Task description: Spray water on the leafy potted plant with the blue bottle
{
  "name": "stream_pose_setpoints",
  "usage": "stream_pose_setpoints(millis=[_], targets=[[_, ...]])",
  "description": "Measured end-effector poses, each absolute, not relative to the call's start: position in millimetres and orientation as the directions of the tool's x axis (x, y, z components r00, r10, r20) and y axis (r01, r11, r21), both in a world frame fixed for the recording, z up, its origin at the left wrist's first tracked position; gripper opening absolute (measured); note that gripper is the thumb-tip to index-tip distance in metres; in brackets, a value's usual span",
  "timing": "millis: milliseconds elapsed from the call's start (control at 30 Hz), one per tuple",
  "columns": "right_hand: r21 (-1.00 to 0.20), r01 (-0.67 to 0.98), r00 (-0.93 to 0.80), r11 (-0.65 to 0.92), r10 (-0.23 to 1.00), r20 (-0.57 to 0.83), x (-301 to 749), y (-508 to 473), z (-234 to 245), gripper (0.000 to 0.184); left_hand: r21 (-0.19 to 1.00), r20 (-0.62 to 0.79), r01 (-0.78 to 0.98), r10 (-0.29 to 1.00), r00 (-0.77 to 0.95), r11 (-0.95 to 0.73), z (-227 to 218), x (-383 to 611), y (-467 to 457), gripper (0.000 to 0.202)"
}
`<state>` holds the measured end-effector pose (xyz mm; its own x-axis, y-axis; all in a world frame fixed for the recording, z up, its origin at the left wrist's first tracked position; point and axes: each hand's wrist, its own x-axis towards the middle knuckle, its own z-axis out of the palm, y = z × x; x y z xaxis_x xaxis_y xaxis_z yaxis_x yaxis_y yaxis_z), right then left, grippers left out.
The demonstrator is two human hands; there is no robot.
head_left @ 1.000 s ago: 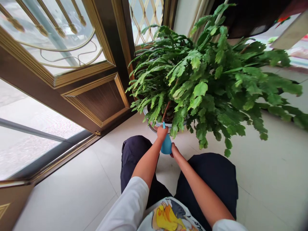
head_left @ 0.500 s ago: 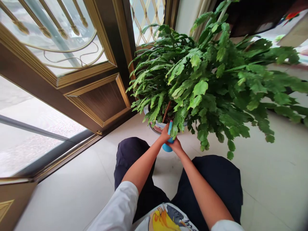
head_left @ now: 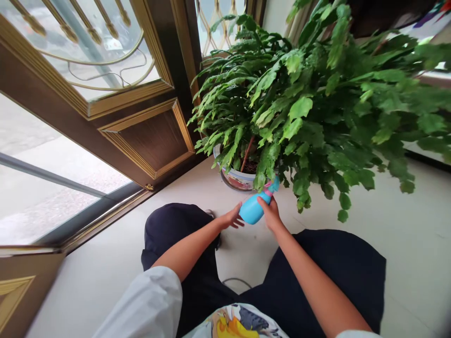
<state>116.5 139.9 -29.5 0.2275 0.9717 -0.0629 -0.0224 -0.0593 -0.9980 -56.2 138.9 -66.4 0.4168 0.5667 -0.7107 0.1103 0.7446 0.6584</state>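
A light blue spray bottle [head_left: 252, 209] with a pink collar leans sideways, its head toward the plant. My right hand [head_left: 270, 213] grips it near the neck, thumb across the body. Beside the bottle's base is my left hand [head_left: 231, 218], fingers spread and holding nothing; whether its fingertips touch the bottle I cannot tell. Just beyond, a bushy green plant [head_left: 303, 110] with flat, notched stems grows in a white patterned pot [head_left: 238, 179]. Hanging stems partly cover the pot, and the bottle's head is close to their lower edge.
On the left stands a brown door [head_left: 144, 141] with gold trim and glass panels, beside an open doorway. My knees in dark trousers [head_left: 179, 230] flank my hands above the pale tiled floor [head_left: 116, 253]. Foliage spreads far to the right.
Both hands were together on the bottle in front of the pot. My left hand has come off to the left, while my right has tilted the bottle over, its head swinging right.
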Motion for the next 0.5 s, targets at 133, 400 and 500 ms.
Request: stream_pose_setpoints(millis=[133,400,500], targets=[[-0.987,-0.135,0.165,-0.091,0.980,-0.113,115.4,126.1,-22.1,0.056,0.358,-0.545,-0.349,0.497,0.675,0.866,-66.4,-32.4,111.9,0.097],[-0.986,-0.044,0.213,0.160,0.966,0.147,119.5,145.3,-2.6,0.073,0.077,-0.688,-0.603,0.479,0.545,0.794,-42.2,-24.9,117.7,0.078],[-0.994,-0.013,0.168,0.104,0.981,0.101,120.7,160.0,-2.9,0.071,0.112,-0.765,-0.654,0.484,0.424,0.749,-42.9,-21.5,119.2,0.079]])
